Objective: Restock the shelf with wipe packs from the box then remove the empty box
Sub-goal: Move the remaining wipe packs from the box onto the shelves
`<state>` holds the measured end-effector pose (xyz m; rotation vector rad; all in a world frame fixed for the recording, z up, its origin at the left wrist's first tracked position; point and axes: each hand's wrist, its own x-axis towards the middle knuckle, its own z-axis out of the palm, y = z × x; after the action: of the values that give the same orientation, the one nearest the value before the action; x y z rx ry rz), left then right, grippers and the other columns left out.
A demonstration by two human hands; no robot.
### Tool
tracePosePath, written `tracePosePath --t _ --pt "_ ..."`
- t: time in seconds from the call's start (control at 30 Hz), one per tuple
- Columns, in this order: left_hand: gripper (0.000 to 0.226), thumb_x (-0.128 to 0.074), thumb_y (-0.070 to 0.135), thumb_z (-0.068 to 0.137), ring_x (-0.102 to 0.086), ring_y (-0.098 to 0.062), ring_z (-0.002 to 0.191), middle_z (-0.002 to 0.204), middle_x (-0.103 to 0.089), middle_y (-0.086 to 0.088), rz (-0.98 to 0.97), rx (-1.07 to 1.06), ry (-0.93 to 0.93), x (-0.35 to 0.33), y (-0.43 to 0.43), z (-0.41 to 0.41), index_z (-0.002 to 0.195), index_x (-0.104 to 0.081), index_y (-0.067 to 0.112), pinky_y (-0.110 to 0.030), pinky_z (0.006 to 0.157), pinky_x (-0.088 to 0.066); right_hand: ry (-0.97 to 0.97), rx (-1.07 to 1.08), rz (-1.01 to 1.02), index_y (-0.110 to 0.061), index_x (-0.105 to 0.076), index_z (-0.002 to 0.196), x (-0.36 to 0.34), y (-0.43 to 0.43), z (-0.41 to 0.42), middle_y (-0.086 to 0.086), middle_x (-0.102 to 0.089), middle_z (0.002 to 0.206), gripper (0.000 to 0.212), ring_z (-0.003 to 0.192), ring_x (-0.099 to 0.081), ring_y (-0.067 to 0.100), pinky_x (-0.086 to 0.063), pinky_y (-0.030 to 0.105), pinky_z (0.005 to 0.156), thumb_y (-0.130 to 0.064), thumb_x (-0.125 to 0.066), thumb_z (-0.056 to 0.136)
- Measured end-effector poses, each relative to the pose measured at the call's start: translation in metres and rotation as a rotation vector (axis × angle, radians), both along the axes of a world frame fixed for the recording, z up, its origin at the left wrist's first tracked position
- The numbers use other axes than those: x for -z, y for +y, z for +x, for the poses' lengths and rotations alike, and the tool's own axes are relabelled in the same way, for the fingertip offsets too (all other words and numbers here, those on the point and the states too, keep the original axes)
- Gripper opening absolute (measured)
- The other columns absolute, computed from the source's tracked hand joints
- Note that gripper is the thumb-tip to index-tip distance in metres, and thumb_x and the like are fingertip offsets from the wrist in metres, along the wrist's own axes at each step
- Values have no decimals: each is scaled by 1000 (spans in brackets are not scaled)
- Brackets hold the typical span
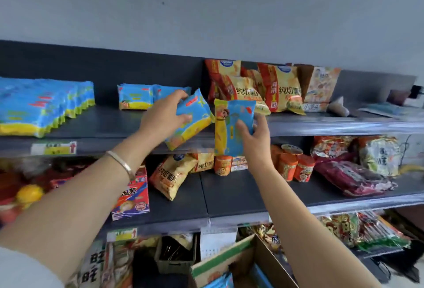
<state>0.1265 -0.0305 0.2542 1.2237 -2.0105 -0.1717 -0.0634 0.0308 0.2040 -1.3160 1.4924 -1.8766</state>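
The left grip (164, 119) is curled round a tilted blue-and-yellow plastic wipe pack (192, 120), held above the front edge of the dark grey top shelf (110, 124). Just beside it at 3 o'clock, the right grip (257, 136) pinches a second wipe pack (231, 127), upright, thumb on its face. Shelved wipe packs (46, 106) stand at 9 and 11 o'clock. The brown cardboard box (223, 262) sits open at 6 o'clock, with blue packs (220, 282) showing inside.

We see the wipe packs (197, 113) wrapped in glossy plastic film, and the snack bags (283, 91) shine the same way. The shelf (110, 122) has a matt, smooth surface. The box (229, 258) is matt cardboard; the bracelet (121, 163) looks like polished metal.
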Motion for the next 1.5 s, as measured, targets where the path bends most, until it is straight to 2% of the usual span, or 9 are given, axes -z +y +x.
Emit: tracePosePath --t 0.1,0.2,0.37,0.47,0.77,0.9,1.03,1.2,1.5 --pt "41 -64 28 85 -56 -27 103 116 -59 1 -39 -106 -19 -21 -22 39 123 -48 24 -35 73 -40 71 -43 -58 -23 -47 109 -24 -30 26 0 -62 93 18 82 -65 17 -57 39 74 -24 -57 94" --pt "38 -65 26 84 -57 -28 102 115 -62 0 -55 -165 -52 -26 -54 76 119 -50 26 -41 81 -46 224 -44 -66 -19 -49 116 -41 -70 54 -3 -59 88 24 71 -59 11 -52 27 61 -24 -57 94" --pt "34 -66 23 82 -56 -25 103 112 -62 3 -95 -218 -133 -32 -127 122 114 -53 26 -39 85 -40 479 29 15 -22 -49 118 -58 -151 91 -3 -62 87 27 78 -62 20 -54 41 69 -26 -55 92" --pt "32 -64 27 84 -56 -22 104 113 -60 6 -87 -227 -220 -32 -170 136 113 -51 29 -37 85 -35 733 95 130 -26 -47 123 -64 -198 104 -2 -62 90 31 86 -60 23 -46 38 78 -27 -53 92" --pt "39 -56 30 90 -51 -22 108 129 -54 7 51 -144 -487 -9 -267 133 128 -44 36 -33 91 -32 1260 31 500 -35 -41 134 -55 -300 107 0 -57 127 43 122 -46 25 -26 44 100 -29 -51 93" --pt "49 -54 29 92 -46 -22 120 139 -46 8 63 -65 -541 0 -290 125 137 -38 37 -33 98 -32 1332 -63 555 -36 -40 137 -57 -325 104 0 -49 132 45 127 -41 23 -23 46 104 -34 -53 93" --pt "50 -55 28 91 -41 -19 118 127 -43 3 -56 -65 -613 5 -309 119 137 -37 34 -36 99 -30 1367 -93 500 -36 -42 135 -60 -343 106 3 -40 129 46 124 -35 25 -26 48 104 -35 -56 92" --pt "52 -60 25 89 -38 -20 111 122 -37 3 -176 -123 -614 15 -318 115 133 -35 33 -34 92 -31 1284 -3 330 -35 -46 122 -45 -353 109 -1 -42 122 39 119 -38 24 -30 45 102 -32 -63 87" --pt "52 -58 14 88 -39 -23 114 127 -39 1 -212 -211 -619 17 -311 106 132 -35 29 -38 95 -31 1372 198 220 -28 -40 138 -27 -343 115 2 -43 131 49 121 -41 26 -32 41 102 -31 -56 92"
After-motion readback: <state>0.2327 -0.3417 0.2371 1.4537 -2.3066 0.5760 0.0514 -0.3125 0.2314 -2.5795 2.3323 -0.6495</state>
